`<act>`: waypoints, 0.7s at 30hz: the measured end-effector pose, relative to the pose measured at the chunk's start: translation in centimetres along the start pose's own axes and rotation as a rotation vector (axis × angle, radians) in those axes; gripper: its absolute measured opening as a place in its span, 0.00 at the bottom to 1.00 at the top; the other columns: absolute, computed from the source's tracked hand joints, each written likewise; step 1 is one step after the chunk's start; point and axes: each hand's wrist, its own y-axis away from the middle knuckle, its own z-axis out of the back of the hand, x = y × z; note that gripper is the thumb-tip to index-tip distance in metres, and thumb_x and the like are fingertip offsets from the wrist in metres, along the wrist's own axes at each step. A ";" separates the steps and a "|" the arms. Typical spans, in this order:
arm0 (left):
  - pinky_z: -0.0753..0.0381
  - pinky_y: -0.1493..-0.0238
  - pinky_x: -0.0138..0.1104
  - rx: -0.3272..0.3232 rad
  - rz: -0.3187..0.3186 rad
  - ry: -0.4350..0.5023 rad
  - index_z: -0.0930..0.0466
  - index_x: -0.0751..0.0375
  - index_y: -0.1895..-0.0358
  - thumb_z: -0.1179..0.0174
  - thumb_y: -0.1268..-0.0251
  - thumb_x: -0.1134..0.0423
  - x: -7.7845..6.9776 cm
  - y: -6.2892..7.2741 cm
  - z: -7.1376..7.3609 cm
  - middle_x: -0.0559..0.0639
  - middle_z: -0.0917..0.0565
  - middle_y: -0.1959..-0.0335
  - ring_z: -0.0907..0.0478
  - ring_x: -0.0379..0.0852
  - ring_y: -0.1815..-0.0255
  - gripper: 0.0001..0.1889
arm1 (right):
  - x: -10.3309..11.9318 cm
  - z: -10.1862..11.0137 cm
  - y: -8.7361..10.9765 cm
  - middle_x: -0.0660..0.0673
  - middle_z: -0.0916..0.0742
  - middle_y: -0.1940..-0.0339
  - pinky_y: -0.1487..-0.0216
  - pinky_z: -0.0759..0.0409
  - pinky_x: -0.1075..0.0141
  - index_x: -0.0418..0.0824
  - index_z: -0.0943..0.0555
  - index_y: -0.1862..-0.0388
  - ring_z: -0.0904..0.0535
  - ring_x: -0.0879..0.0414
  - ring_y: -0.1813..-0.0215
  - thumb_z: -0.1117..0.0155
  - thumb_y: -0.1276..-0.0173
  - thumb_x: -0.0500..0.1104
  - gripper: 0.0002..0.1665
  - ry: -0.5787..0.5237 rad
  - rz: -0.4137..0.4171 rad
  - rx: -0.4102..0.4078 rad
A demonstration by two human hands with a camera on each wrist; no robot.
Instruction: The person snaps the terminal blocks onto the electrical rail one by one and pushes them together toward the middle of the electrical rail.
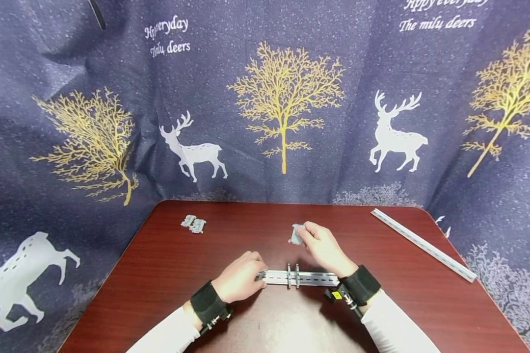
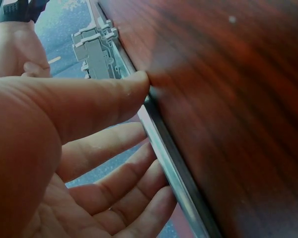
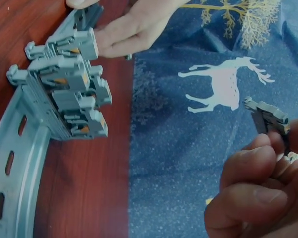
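Note:
A slotted metal DIN rail lies across the table near the person. My left hand grips its left end; in the left wrist view the thumb presses one edge of the rail and the fingertips touch the other. Two grey terminal blocks stand upright across the rail, a small gap between them; the right wrist view shows these blocks up close. Above and behind the rail, my right hand pinches another grey terminal block between thumb and fingers, apart from the rail.
At the back left of the table lie a few loose terminal blocks. A longer slotted rail lies slanted along the right side. Behind the table hangs a dark blue cloth printed with deer and trees.

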 end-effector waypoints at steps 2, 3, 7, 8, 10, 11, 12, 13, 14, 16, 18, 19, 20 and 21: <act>0.23 0.55 0.36 0.002 0.001 0.010 0.10 0.52 0.66 0.19 0.38 0.63 0.0 0.0 0.0 0.46 0.18 0.63 0.25 0.43 0.60 0.07 | -0.1 0.1 -0.1 0.54 0.25 0.79 0.69 0.31 0.64 0.46 0.26 0.72 0.28 0.58 0.75 0.42 0.11 0.50 0.23 0.005 -0.011 0.013; 0.23 0.55 0.36 0.004 0.004 0.010 0.10 0.52 0.65 0.19 0.38 0.63 0.0 0.0 0.0 0.46 0.18 0.63 0.25 0.43 0.59 0.07 | -0.2 0.2 -0.1 0.53 0.25 0.79 0.69 0.31 0.64 0.46 0.26 0.73 0.28 0.58 0.75 0.42 0.11 0.50 0.23 0.012 -0.018 0.018; 0.23 0.54 0.35 0.011 0.008 0.000 0.10 0.52 0.64 0.19 0.37 0.62 0.1 0.0 -0.1 0.45 0.17 0.62 0.26 0.42 0.59 0.06 | -0.6 0.3 -0.3 0.53 0.24 0.80 0.70 0.31 0.65 0.45 0.25 0.73 0.28 0.58 0.76 0.42 0.11 0.49 0.24 0.043 -0.050 0.050; 0.23 0.54 0.35 0.010 0.005 -0.004 0.10 0.51 0.64 0.19 0.37 0.62 0.1 0.0 -0.1 0.45 0.18 0.62 0.26 0.42 0.59 0.06 | -0.6 0.3 -0.4 0.53 0.24 0.80 0.70 0.31 0.65 0.45 0.25 0.74 0.28 0.58 0.76 0.42 0.11 0.49 0.24 0.053 -0.056 0.057; 0.23 0.54 0.36 0.008 0.003 -0.006 0.10 0.51 0.65 0.19 0.37 0.62 0.0 0.0 -0.1 0.45 0.17 0.63 0.25 0.43 0.59 0.07 | -0.8 0.4 -0.4 0.53 0.24 0.80 0.70 0.30 0.65 0.44 0.24 0.74 0.28 0.58 0.75 0.42 0.12 0.49 0.24 0.074 -0.066 0.068; 0.23 0.54 0.36 0.006 0.001 -0.006 0.10 0.51 0.65 0.19 0.37 0.62 0.0 0.0 -0.1 0.45 0.17 0.63 0.25 0.43 0.59 0.07 | -0.8 0.4 -0.4 0.53 0.24 0.80 0.69 0.30 0.64 0.44 0.23 0.74 0.28 0.58 0.75 0.42 0.13 0.49 0.24 0.087 -0.071 0.072; 0.23 0.54 0.36 0.003 -0.002 -0.008 0.10 0.51 0.66 0.19 0.37 0.62 0.0 0.0 -0.1 0.45 0.17 0.63 0.25 0.43 0.59 0.07 | -0.9 0.5 -0.5 0.53 0.24 0.80 0.69 0.30 0.64 0.44 0.23 0.75 0.28 0.58 0.75 0.42 0.13 0.48 0.24 0.104 -0.071 0.073; 0.22 0.54 0.36 0.000 -0.005 -0.010 0.11 0.52 0.66 0.19 0.38 0.62 0.0 0.0 0.0 0.46 0.17 0.63 0.25 0.44 0.59 0.07 | -0.9 0.5 -0.5 0.54 0.24 0.80 0.68 0.29 0.64 0.45 0.23 0.75 0.28 0.58 0.75 0.42 0.13 0.48 0.24 0.124 -0.072 0.075; 0.22 0.53 0.36 -0.001 -0.004 -0.009 0.10 0.52 0.66 0.19 0.38 0.62 -0.1 0.0 0.0 0.46 0.17 0.63 0.25 0.44 0.59 0.07 | -1.0 0.6 -0.5 0.54 0.25 0.80 0.68 0.29 0.63 0.45 0.24 0.75 0.29 0.57 0.75 0.42 0.14 0.47 0.24 0.144 -0.075 0.075; 0.22 0.53 0.36 -0.001 -0.001 -0.009 0.10 0.53 0.65 0.19 0.38 0.63 -0.1 0.0 0.0 0.46 0.17 0.63 0.24 0.44 0.59 0.07 | -1.1 0.7 -0.6 0.54 0.25 0.81 0.68 0.29 0.62 0.46 0.24 0.76 0.29 0.57 0.75 0.42 0.14 0.47 0.23 0.172 -0.093 0.079; 0.22 0.53 0.36 -0.001 0.002 -0.009 0.10 0.53 0.65 0.19 0.38 0.63 -0.1 0.0 0.1 0.46 0.17 0.63 0.24 0.44 0.58 0.07 | -1.1 0.8 -0.6 0.53 0.25 0.82 0.68 0.29 0.61 0.46 0.24 0.76 0.28 0.57 0.76 0.42 0.15 0.47 0.23 0.187 -0.121 0.092; 0.22 0.54 0.36 -0.001 0.003 -0.008 0.10 0.54 0.65 0.19 0.38 0.63 -0.1 0.0 0.1 0.46 0.17 0.63 0.25 0.44 0.59 0.07 | -1.1 0.9 -0.6 0.52 0.25 0.83 0.70 0.28 0.61 0.46 0.24 0.76 0.28 0.57 0.78 0.42 0.15 0.47 0.23 0.185 -0.145 0.101; 0.22 0.54 0.36 -0.001 0.004 -0.007 0.10 0.54 0.65 0.19 0.38 0.63 -0.1 0.0 0.1 0.46 0.17 0.63 0.25 0.44 0.59 0.07 | -1.1 0.9 -0.6 0.52 0.24 0.83 0.70 0.28 0.61 0.46 0.23 0.75 0.26 0.56 0.79 0.42 0.16 0.47 0.22 0.183 -0.169 0.109; 0.22 0.54 0.36 -0.002 0.003 -0.008 0.09 0.54 0.65 0.19 0.38 0.63 -0.1 0.0 0.0 0.46 0.17 0.63 0.24 0.44 0.59 0.07 | -1.1 1.0 -0.6 0.51 0.23 0.84 0.71 0.27 0.60 0.46 0.23 0.75 0.25 0.55 0.80 0.43 0.16 0.47 0.21 0.183 -0.192 0.120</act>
